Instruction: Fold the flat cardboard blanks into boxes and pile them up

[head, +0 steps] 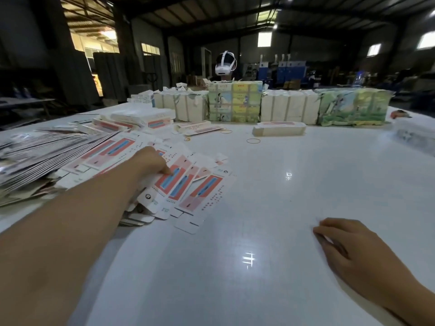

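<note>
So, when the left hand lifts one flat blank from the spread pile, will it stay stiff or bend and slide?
The flat blank looks thin, so it probably flexes slightly. It likely weighs little. The blanks lie fanned over each other on a glossy table, so neighbours may slide as the left hand pulls.

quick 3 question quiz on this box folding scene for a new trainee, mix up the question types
1. True or false: the left hand touches the spread of flat blanks.
2. What is the right hand doing? A) holding a blank B) resting on the bare white table, holding nothing C) lifting a rubber band
3. Fill in: the loose yellow rings on the table near the folded box are rubber ____.

Key: 1 true; 2 B; 3 bands
</note>
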Available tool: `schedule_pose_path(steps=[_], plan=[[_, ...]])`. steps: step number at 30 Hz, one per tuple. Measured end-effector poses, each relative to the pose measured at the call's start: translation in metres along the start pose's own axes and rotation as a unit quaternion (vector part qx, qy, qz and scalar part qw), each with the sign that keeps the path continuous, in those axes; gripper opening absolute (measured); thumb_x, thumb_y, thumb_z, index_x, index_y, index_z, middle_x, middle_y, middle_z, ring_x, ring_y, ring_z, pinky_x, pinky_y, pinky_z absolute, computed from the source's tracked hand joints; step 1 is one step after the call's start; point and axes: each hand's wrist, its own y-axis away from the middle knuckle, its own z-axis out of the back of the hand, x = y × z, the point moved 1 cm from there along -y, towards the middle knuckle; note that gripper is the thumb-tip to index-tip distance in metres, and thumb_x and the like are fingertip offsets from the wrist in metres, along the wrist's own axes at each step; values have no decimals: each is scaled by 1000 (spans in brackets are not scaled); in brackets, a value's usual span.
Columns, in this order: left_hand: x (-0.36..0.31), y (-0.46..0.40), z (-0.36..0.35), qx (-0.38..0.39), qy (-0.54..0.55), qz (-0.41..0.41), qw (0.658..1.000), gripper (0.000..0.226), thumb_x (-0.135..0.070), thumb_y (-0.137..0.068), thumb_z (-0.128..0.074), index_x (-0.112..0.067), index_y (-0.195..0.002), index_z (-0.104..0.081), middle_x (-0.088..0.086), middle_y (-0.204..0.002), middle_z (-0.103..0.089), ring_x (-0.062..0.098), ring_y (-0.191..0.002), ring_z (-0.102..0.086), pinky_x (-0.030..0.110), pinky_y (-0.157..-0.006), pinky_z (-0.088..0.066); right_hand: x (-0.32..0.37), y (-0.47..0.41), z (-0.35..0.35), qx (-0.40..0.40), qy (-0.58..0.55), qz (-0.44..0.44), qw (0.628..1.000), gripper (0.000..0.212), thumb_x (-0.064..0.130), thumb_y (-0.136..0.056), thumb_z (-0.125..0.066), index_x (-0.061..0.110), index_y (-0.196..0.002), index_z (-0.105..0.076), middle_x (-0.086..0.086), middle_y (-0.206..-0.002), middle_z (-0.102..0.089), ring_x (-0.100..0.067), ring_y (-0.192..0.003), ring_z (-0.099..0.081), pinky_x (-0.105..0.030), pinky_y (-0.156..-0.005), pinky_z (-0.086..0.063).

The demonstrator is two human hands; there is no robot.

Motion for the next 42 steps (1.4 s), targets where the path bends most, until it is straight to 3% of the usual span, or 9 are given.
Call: schedule_pose_path(steps=[4,10,15,18,20,22,27,37,42], plan=[[-19,24,27,44,57,-68,995,21,-17,-78,-74,-10,-85,-55,10,-86,-62,23,-70,-62,28,-52,-45,-2,-1,0,-2,18,16,1000,23,19,-90,-60,20,-110,-71,6,-119,-64,-18,-114,-53,-30,-92,-40],[-88,127,-11,54,-27,-359,931,22,-9,-81,-58,-18,-69,-43,1,-76,-51,16,-67,-46,28,-57,-36,-1,-8,8,-28,-97,-18,995,28,20,-94,-53,26,-120,-63,10,-126,-55,-9,-114,-52,-17,-91,-37],[-120,188,-51,277,50,-380,881,26,-14,-81,-67,-35,-90,-57,-17,-79,-69,9,-72,-70,23,-51,-54,4,0,27,-141,-464,-95,869,17,31,-92,-56,31,-109,-62,12,-96,-70,-6,-85,-66,-18,-66,-54],[-119,196,-63,303,65,-374,874,33,-12,-84,-65,-36,-105,-61,-8,-97,-69,14,-83,-69,34,-72,-59,-2,4,31,-141,-579,-173,784,9,9,-88,-62,13,-96,-61,-7,-73,-69,-19,-57,-61,-26,-50,-50],[-111,199,-75,335,83,-352,870,32,-16,-88,-62,-42,-106,-59,-9,-105,-67,11,-87,-68,32,-77,-58,-4,5,30,-127,-580,-199,779,14,-2,-85,-61,9,-93,-59,-8,-66,-65,-18,-51,-57,-27,-48,-49],[-106,203,-89,274,38,-362,890,34,-34,-90,-59,-48,-120,-50,-10,-122,-59,8,-86,-63,24,-73,-53,-1,6,27,-132,-561,-190,795,17,-6,-83,-59,8,-94,-59,-3,-61,-61,-17,-50,-57,-28,-48,-49],[-106,216,-123,69,-93,-435,893,109,-79,-63,-57,-31,-149,-10,-6,-135,-38,9,-97,-44,21,-73,-46,4,5,23,-161,-497,-131,843,21,-3,-86,-57,12,-98,-66,1,-64,-64,-18,-50,-60,-28,-53,-54],[-106,232,-119,-131,-47,-475,869,81,-57,-72,-68,-24,-137,-32,-2,-113,-52,13,-83,-49,19,-63,-39,3,7,21,-64,-475,-119,869,30,16,-93,-55,35,-112,-69,13,-79,-67,-5,-60,-56,-26,-59,-51],[-105,231,-117,-112,-85,-490,860,83,-57,-74,-65,-24,-139,-26,-4,-117,-50,11,-86,-46,20,-66,-40,6,9,27,11,-598,-109,794,20,6,-88,-60,13,-101,-73,-11,-89,-68,-14,-60,-53,-26,-54,-48]])
